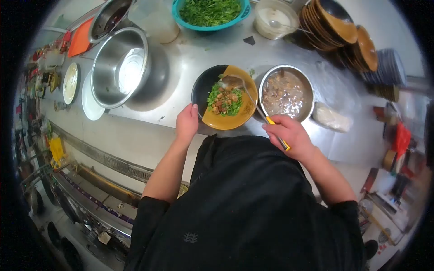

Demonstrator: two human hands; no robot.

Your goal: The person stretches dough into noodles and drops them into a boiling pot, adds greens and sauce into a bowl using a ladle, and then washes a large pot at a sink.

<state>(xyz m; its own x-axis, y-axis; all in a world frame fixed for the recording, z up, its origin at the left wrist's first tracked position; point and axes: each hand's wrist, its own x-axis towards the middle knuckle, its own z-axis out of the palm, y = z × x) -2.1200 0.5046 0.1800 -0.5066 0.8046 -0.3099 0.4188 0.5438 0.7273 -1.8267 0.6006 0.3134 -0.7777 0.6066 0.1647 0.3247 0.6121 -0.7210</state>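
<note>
A black and mustard-yellow bowl (pixel 234 121) sits near the counter's front edge, with chopped greens (pixel 234 108) and browned bits of meat (pixel 223 100) inside. My left hand (pixel 187 123) grips the left side of its rim. In my right hand (pixel 291 135) is the yellow-and-grey handle of a ladle (pixel 251 97); its head is over the food in the bowl. Just right of the bowl stands a steel basin (pixel 311 97) of brown, wet minced-looking food (pixel 282 90). My right hand is in front of this basin.
Beyond the bowl is a teal basin (pixel 247 12) of chopped greens, beside a tub (pixel 257 28) with a spoon. Stacked bowls (pixel 325 27) stand at back right. A large steel bowl (pixel 100 72) occupies the left. A white wrapped bundle (pixel 332 117) lies right of the basin.
</note>
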